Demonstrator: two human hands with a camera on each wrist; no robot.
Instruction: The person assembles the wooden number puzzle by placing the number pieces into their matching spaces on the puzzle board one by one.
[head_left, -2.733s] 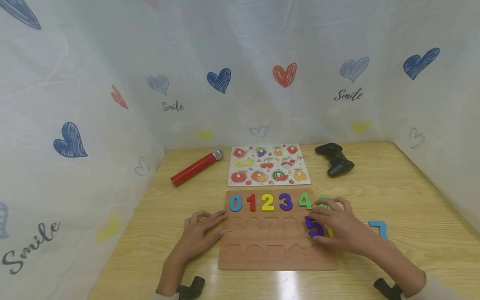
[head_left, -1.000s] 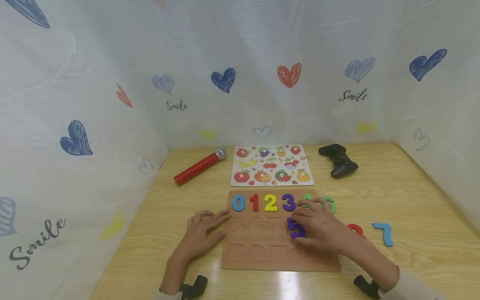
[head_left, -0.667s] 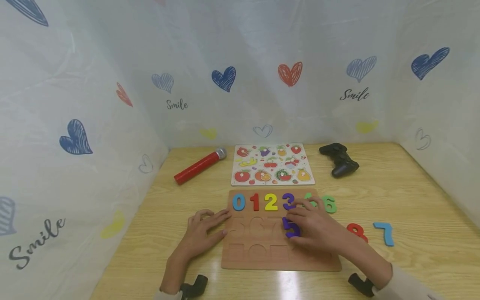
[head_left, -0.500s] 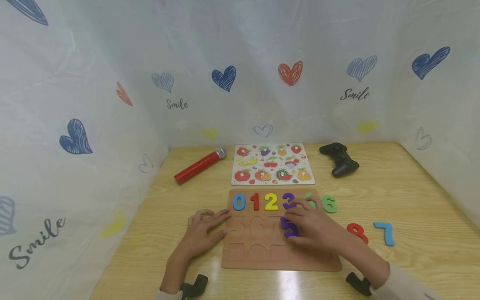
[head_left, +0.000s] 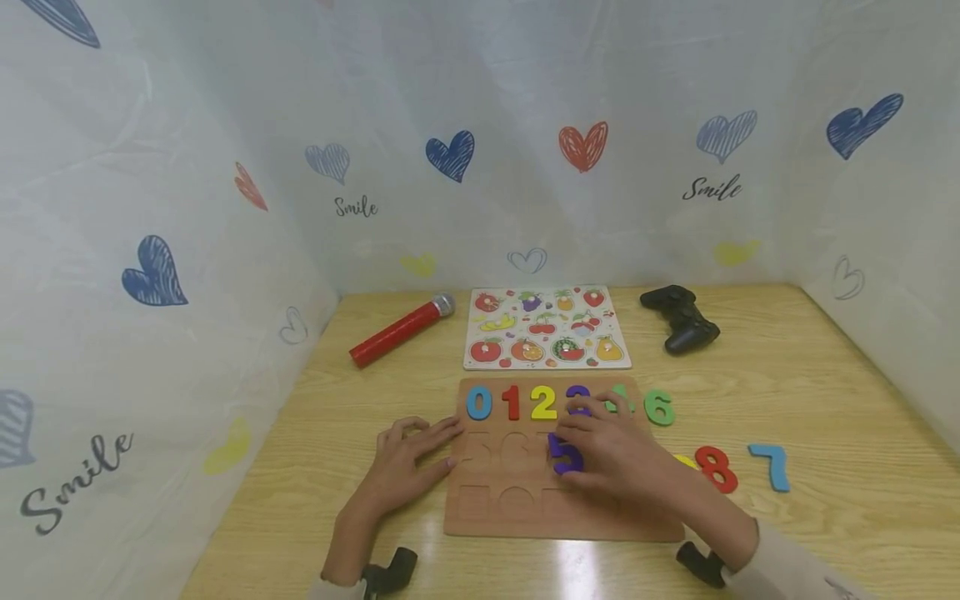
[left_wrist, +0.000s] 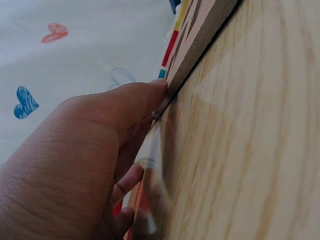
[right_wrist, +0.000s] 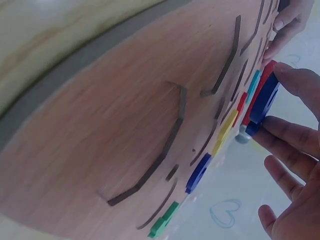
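Observation:
A wooden number board [head_left: 570,527] lies flat on the table, with a blue 0 [head_left: 470,403], a red 1 [head_left: 513,403], a yellow 2 [head_left: 543,404], a purple 3 and a green 4 in its top row. Between thumb and fingers, my right hand [head_left: 626,457] pinches a purple number 5 [right_wrist: 263,102], raised over the middle row in the right wrist view. The recesses of the middle and bottom rows are partly covered by that hand. My left hand [head_left: 408,468] rests at the board's left edge, its thumb and fingertips touching the side.
Right of the board lie a green 6 [head_left: 659,407], a red 8 [head_left: 717,469], a blue 7 [head_left: 772,467] and a partly hidden yellow piece [head_left: 686,460]. Behind it are a fruit puzzle [head_left: 517,333], a red microphone [head_left: 396,333] and a black game controller [head_left: 681,319].
My right hand has carried the purple 5 leftward over the middle row from the board's right side. The red 8 and yellow piece show more as the arm shifts. My left hand stays put.

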